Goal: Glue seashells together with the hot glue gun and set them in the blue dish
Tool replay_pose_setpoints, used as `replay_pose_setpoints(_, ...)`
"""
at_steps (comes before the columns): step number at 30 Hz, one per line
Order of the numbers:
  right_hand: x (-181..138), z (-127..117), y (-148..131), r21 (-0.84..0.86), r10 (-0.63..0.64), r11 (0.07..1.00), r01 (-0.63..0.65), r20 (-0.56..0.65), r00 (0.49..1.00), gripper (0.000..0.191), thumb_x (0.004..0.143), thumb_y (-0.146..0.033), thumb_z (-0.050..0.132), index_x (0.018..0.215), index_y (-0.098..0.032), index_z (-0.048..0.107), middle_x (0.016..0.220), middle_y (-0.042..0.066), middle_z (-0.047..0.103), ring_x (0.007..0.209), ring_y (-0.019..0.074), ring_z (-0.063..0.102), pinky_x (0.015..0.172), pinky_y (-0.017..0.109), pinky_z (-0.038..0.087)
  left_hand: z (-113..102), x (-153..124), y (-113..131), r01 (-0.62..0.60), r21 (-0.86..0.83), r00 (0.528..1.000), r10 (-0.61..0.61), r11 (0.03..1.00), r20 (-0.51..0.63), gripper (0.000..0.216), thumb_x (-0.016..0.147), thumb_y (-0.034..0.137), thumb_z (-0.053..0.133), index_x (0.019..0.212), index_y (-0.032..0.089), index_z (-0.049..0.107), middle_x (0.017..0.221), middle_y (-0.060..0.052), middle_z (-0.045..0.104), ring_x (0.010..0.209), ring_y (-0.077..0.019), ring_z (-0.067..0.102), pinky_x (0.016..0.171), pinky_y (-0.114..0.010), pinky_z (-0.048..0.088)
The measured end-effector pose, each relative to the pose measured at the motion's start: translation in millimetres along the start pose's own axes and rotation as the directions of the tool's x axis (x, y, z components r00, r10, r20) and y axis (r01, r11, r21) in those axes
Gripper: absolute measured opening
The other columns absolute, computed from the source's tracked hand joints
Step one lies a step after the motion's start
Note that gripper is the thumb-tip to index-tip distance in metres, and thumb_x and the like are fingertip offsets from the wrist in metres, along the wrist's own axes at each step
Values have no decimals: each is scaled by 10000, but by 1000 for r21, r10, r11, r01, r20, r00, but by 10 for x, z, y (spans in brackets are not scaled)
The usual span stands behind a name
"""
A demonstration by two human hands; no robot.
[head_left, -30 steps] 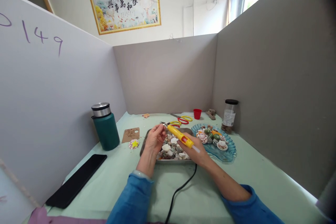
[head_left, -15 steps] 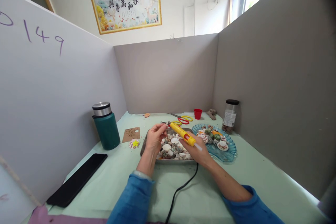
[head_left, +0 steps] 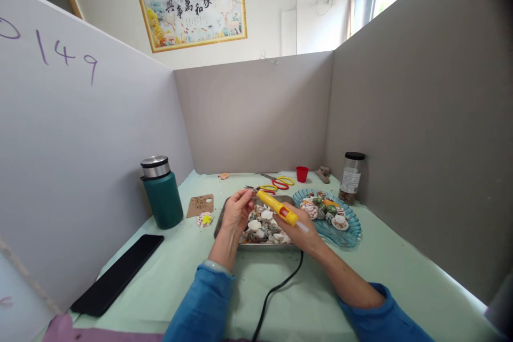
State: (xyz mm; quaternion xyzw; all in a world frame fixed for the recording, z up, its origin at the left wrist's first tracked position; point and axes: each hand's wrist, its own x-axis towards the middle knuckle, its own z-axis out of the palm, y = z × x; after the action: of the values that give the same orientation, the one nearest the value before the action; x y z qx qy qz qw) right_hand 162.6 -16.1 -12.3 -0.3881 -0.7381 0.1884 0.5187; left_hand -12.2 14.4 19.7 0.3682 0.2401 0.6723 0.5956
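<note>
My right hand [head_left: 301,230] grips a yellow glue gun [head_left: 277,208], its tip pointing up-left toward my left hand and a clear glue stick sticking out at its rear. My left hand [head_left: 236,212] is closed in a pinch at the gun's tip; what it pinches is too small to make out. Both hands hover over a metal tray [head_left: 219,219] filled with several seashells. The gun's black cord [head_left: 276,288] trails toward me across the green table cover.
A blue glass dish [head_left: 348,234] of coloured shells lies right of the tray. Behind are scissors [head_left: 280,182], a red cup [head_left: 302,173] and a jar [head_left: 350,176]. A teal flask [head_left: 162,192], a cardboard tag [head_left: 200,205] and a black phone [head_left: 118,273] sit left. Partition walls enclose the table.
Almost nothing has moved. The glue gun and right hand shifted slightly, and the left hand keeps its pinch at the gun's tip.
</note>
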Motion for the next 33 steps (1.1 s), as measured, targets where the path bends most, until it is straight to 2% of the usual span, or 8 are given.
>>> replay_pose_setpoints(3,-3,7,12,10,-1,1000,1,-9,1000,205,834,-383,531,861,-198,613,697,-11,569,617,148,512,587,244,413,-14,-9,3,75,-58,997,-73,996,29,274,581,234,843,750,116,661,626,20,615,460,-35,487,467,-165,421)
replay_pose_setpoints(7,-5,19,56,17,22,1000,-21,-41,999,231,835,-414,530,859,-199,612,689,-4,570,623,157,513,564,244,412,-37,-22,-6,109,-98,993,-104,989,59,236,623,225,825,767,131,663,641,19,620,490,-44,508,493,-168,432)
replay_pose_setpoints(14,-3,18,61,7,26,1000,-26,-29,999,242,835,-411,529,904,-200,625,706,1,586,634,166,524,570,246,414,-48,1,-21,112,-124,994,-110,986,28,227,611,182,825,763,127,665,687,1,659,481,-36,503,492,-168,429)
replay_pose_setpoints(21,-6,6,31,-13,10,1000,-10,3,1000,197,838,-356,522,902,-202,626,718,-6,593,640,158,527,580,240,399,-36,22,-14,82,-93,994,-88,992,-64,278,541,171,855,723,109,654,683,0,665,441,-22,470,464,-165,421)
replay_pose_setpoints(33,0,16,55,-63,-15,998,13,-34,999,175,843,-317,521,915,-198,626,757,2,626,653,159,550,588,238,402,-61,33,-40,59,-36,997,-60,998,-42,301,552,204,858,750,109,652,673,7,650,448,-29,483,462,-181,403)
